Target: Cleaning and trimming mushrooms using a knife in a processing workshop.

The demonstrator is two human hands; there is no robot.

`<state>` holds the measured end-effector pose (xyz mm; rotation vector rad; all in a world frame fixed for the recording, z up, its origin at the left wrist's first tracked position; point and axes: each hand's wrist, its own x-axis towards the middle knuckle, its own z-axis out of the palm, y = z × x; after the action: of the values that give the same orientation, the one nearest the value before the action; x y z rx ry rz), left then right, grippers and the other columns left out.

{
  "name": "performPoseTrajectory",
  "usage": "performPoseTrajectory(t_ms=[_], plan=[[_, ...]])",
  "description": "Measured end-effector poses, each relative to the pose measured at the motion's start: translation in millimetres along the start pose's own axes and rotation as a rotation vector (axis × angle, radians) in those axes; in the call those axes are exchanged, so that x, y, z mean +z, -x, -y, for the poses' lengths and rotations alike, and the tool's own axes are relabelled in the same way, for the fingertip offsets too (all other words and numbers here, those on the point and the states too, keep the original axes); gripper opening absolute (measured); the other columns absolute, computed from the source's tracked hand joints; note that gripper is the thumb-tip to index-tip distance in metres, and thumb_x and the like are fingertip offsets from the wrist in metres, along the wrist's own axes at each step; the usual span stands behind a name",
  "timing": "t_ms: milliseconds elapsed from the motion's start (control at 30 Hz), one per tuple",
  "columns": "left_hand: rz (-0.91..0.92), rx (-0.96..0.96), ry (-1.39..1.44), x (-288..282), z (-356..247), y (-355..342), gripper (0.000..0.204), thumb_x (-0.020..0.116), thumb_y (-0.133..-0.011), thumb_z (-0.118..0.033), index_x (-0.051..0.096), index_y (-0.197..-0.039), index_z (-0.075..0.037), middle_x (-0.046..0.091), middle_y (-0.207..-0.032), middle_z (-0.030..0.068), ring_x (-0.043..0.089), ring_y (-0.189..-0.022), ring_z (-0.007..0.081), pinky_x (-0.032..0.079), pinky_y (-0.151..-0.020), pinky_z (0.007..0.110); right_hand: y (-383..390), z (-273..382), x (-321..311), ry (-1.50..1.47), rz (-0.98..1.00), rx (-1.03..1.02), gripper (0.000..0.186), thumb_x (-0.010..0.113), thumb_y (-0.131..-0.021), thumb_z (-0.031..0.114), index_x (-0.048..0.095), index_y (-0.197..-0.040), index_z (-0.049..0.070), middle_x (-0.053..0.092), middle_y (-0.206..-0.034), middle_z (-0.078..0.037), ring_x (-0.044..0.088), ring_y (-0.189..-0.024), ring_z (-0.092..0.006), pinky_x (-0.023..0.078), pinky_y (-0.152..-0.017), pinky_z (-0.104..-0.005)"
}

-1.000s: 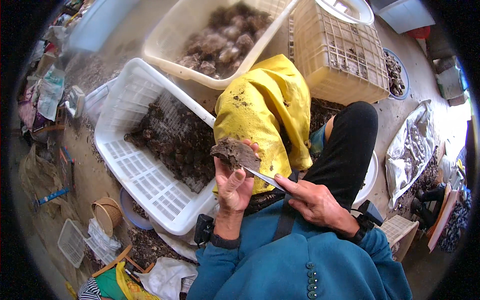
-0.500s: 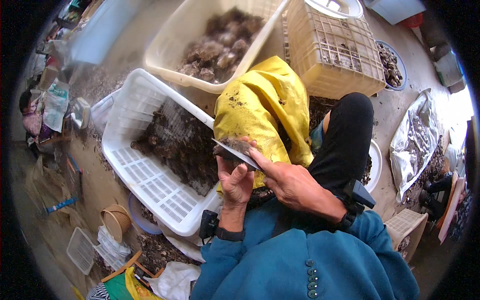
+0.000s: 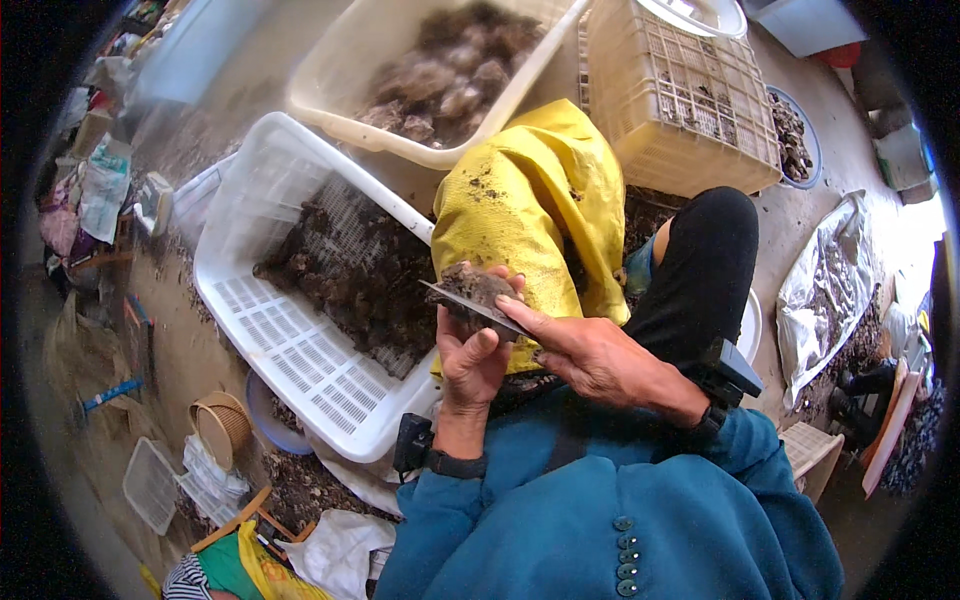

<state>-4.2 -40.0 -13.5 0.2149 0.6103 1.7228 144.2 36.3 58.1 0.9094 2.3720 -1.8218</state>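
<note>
My left hand [image 3: 467,375] is closed around a rough, grey-brown, mushroom-like clump [image 3: 478,284], holding it up over my lap. In my right hand [image 3: 615,365] is a knife whose flat grey blade [image 3: 468,304] lies against the clump, edge-on to me; its handle is hidden in my fingers. Right beside my left hand stands a white slotted plastic basket [image 3: 300,365], tilted, with dark brown clumps [image 3: 350,275] in it. A yellow cloth [image 3: 485,225] smeared with dark crumbs covers my left knee.
A cream tub [image 3: 385,143] holding more brown clumps stands ahead. Right of it is an upturned cream crate [image 3: 690,115], beside a blue-rimmed basin [image 3: 813,140]. A whitish sack [image 3: 820,290] lies at the right; a wicker basket [image 3: 222,428] and a folding stool [image 3: 245,520] stand left.
The clump has turned in my left hand, and more of its rough top shows above the blade. My right hand keeps the knife against it. The view has shifted slightly.
</note>
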Motion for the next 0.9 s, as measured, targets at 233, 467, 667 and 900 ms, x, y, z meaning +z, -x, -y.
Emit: performPoseTrajectory(t_ms=[233, 467, 667, 900], plan=[[-0.006, 0.009, -0.017, 4, 0, 0, 0.067, 0.073, -0.07, -0.011, 0.037, -0.127, -0.008, 0.049, -0.122, 0.017, 0.047, -0.115, 0.0319, 0.041, -0.096, 0.039, 9, -9, -6, -0.06, -0.312, -0.118, 0.062, 0.051, -0.08, 0.003, 0.029, -0.138, 0.012, 0.051, -0.118, -0.024, 0.054, -0.102, -0.0385, 0.043, -0.085, -0.0402], [-0.017, -0.003, -0.503, 14, -21, 12, 0.085, 0.081, -0.065, -0.024, 0.032, -0.13, 0.0, 0.049, -0.117, 0.0131, 0.051, -0.108, 0.0246, 0.041, -0.094, 0.035, 45, -22, -9, -0.04, -0.335, 0.135, 0.067, 0.046, -0.079, -0.003, 0.022, -0.141, 0.008, 0.041, -0.134, -0.015, 0.052, -0.106, -0.0218, 0.037, -0.091, -0.0252], [0.226, 0.203, -1.741, 39, -49, 36, 0.079, 0.079, -0.058, -0.018, 0.041, -0.126, -0.007, 0.047, -0.104, 0.0156, 0.049, -0.097, 0.0311, 0.042, -0.084, 0.039, 72, -55, 13, -0.322, -0.335, 0.13, 0.058, 0.044, -0.084, -0.002, 0.028, -0.139, 0.006, 0.039, -0.136, -0.01, 0.047, -0.103, -0.0102, 0.037, -0.09, -0.0234], [0.248, 0.238, -2.052, 42, -25, 44, 0.077, 0.078, -0.059, -0.025, 0.042, -0.126, -0.014, 0.044, -0.099, 0.0161, 0.045, -0.092, 0.0341, 0.039, -0.08, 0.042, 67, -78, 16, -0.241, -0.275, 0.144, 0.056, 0.045, -0.086, 0.007, 0.026, -0.139, 0.007, 0.037, -0.139, -0.013, 0.04, -0.124, -0.0202, 0.029, -0.103, -0.0285]])
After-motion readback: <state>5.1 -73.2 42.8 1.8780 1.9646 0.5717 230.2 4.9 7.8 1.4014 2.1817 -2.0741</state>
